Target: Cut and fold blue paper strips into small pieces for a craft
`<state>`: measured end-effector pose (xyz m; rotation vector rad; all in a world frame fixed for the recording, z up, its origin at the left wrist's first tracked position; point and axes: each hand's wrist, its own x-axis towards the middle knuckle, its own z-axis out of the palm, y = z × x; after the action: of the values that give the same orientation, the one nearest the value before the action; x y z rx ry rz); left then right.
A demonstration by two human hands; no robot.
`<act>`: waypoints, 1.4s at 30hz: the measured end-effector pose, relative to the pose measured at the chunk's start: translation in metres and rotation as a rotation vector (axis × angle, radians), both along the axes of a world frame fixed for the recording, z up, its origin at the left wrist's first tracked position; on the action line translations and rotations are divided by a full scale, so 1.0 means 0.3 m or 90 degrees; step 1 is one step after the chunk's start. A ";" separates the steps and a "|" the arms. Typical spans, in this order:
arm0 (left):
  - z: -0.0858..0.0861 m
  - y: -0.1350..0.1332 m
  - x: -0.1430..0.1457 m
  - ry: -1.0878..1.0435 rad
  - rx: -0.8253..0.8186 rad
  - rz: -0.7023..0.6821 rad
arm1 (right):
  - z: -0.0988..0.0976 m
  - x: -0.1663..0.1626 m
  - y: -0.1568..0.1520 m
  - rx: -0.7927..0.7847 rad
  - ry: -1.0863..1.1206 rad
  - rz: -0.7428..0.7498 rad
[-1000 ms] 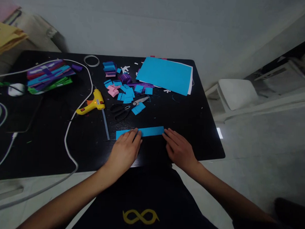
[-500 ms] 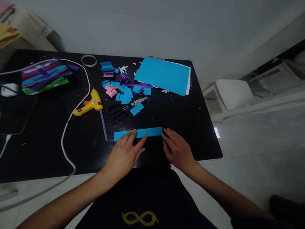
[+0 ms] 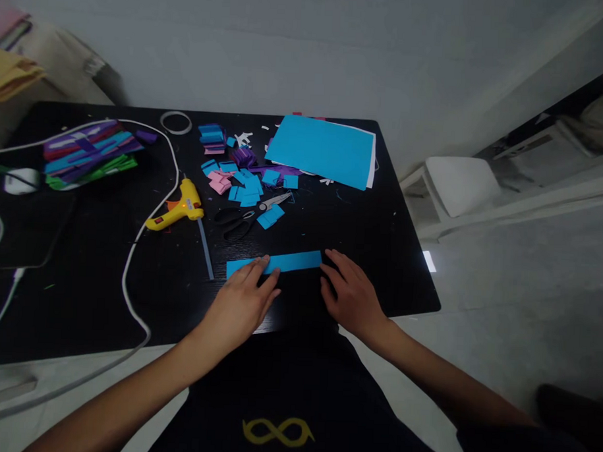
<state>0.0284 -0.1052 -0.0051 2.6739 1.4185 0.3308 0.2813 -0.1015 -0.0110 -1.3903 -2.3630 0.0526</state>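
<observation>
A blue paper strip (image 3: 296, 261) lies lengthwise near the front edge of the black table. Over its left part rests my left hand (image 3: 244, 295), fingers outstretched, the fingertips on the paper. My right hand (image 3: 351, 292) is at the strip's right end, its fingers spread on the table beside the paper; whether a fingertip touches the end I cannot tell. Beyond the strip are black-handled pliers (image 3: 247, 217) and small cut blue paper pieces (image 3: 248, 188). A yellow glue gun (image 3: 183, 207) with a glue stick (image 3: 206, 250) in its back lies to the left.
A large blue sheet (image 3: 324, 151) lies on white paper at the back right. Several folded coloured strips (image 3: 91, 153) are bundled at the left. A white cable (image 3: 126, 272) crosses the table. A roll of tape (image 3: 176, 122) lies behind, and a white chair (image 3: 458, 185) stands beyond the right edge.
My left thumb has drawn in a little toward the other fingers. The right hand's fingers have shifted very slightly. The paper strip lies in the same place.
</observation>
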 end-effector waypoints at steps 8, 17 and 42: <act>-0.007 -0.001 -0.003 -0.001 -0.003 -0.002 | -0.006 -0.169 -0.023 -0.068 0.010 0.131; -0.010 -0.003 0.003 -0.022 -0.021 0.011 | -0.026 -0.089 -0.058 -0.076 0.004 0.048; -0.012 -0.003 0.011 -0.024 -0.008 0.019 | -0.023 -0.014 -0.069 -0.029 0.024 -0.034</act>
<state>0.0318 -0.1062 -0.0088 2.6254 1.4455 0.3712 0.2771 -0.1221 -0.0180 -1.4595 -2.3065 0.1176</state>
